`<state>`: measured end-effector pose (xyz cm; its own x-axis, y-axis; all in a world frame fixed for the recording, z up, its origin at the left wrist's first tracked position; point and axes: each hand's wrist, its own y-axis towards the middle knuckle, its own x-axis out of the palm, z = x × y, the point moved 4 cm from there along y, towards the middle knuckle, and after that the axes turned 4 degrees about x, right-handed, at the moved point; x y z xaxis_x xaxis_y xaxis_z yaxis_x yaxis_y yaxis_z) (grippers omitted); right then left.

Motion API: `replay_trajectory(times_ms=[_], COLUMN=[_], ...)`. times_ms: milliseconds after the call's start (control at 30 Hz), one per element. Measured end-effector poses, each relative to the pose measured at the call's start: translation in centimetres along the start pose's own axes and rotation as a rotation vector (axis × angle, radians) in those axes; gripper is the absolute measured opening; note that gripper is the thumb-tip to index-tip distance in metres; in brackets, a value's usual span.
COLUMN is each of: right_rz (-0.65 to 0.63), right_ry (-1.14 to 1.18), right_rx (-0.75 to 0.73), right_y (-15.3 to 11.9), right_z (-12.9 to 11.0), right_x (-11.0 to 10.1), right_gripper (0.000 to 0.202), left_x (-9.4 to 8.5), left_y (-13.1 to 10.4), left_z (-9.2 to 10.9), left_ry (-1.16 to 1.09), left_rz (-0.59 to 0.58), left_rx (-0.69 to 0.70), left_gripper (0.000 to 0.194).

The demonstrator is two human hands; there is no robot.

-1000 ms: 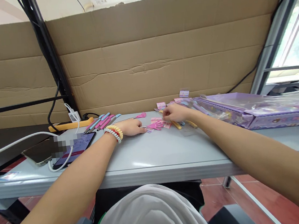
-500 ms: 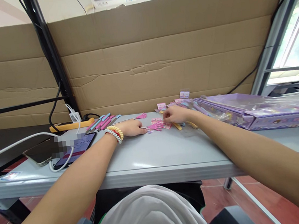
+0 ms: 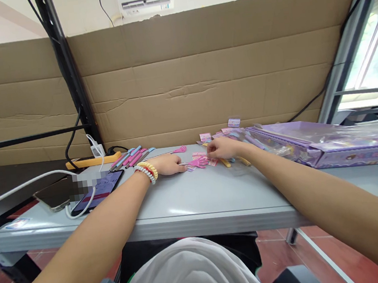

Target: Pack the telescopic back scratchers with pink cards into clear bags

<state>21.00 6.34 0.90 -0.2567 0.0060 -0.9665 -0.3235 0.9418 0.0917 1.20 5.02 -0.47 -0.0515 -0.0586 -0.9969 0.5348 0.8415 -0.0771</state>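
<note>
My left hand [image 3: 167, 164], with beaded bracelets at the wrist, rests on the table, its fingers closed on the thin metal rod of a back scratcher with a pink hand-shaped head [image 3: 198, 162]. Behind that hand lies a second pink hand-shaped head [image 3: 179, 149] on a thin rod. My right hand [image 3: 223, 148] is pinched just right of the held back scratcher's head, by small pink cards [image 3: 199, 155]. What its fingertips hold is too small to make out. Yellow sticks [image 3: 225, 162] and clear plastic wrapping [image 3: 238, 166] lie under and beside it.
Several pink, blue and grey sticks [image 3: 134, 156] lie at the back left. Nearer are a phone [image 3: 52, 195], a tablet [image 3: 111, 183] and a white cable [image 3: 22, 185]. A purple box [image 3: 359, 155] with clear plastic fills the right side. Cardboard [image 3: 214, 65] stands behind the table [image 3: 182, 197].
The view has tilted up slightly, so everything sits a little lower in the picture. Both hands stay in nearly the same places, with their fingers still closed.
</note>
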Motion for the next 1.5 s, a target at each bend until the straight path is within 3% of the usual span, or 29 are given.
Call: replay_trajectory(times_ms=[433,1500], right_rz=[0.045,0.017], right_ry=[-0.052,-0.039], right_rx=[0.010,-0.030], right_y=[0.28,0.51], right_z=[0.30,0.25], right_x=[-0.02,0.21], right_gripper=[0.011,0.012], left_x=[0.20,-0.10], left_y=[0.25,-0.20], left_z=[-0.34,0.09], left_ry=[-0.005,0.014], left_rz=[0.002,0.014], left_rx=[0.007,0.014], left_gripper=[0.059,0.056])
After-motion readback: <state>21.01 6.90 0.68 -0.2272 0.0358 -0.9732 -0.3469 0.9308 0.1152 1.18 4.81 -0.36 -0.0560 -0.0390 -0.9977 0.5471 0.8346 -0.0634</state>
